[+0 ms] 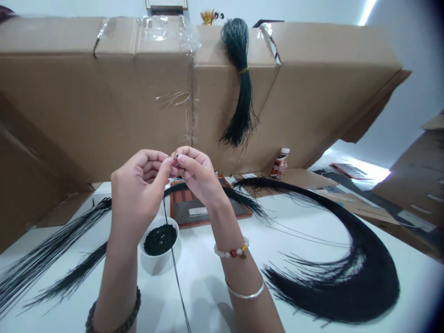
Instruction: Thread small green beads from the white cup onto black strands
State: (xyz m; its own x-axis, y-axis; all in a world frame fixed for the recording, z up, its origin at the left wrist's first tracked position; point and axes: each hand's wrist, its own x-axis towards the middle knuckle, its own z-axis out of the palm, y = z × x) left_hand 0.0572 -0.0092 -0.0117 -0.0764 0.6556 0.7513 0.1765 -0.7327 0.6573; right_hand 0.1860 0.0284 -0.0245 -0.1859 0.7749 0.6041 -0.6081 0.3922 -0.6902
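My left hand [137,187] and my right hand [197,173] meet at the fingertips, raised above the table. Thumb and forefinger of the left pinch a thin dark cord [176,268], whose strands hang below the hands, past a bowl. A tiny dark bead [177,156] shows at the right thumb and forefinger, which are pressed together; the fingers partly hide it. Under the left hand stands a white bowl [152,264] holding many small, shiny dark pieces [160,239].
Bundles of dark cord lie at the left [58,252] and curved at the right [374,277]. Another tied bundle [244,88] hangs over the cardboard wall [145,106]. Behind my hands lies a brown-framed board [187,213]. A small bottle [280,163] stands at the back.
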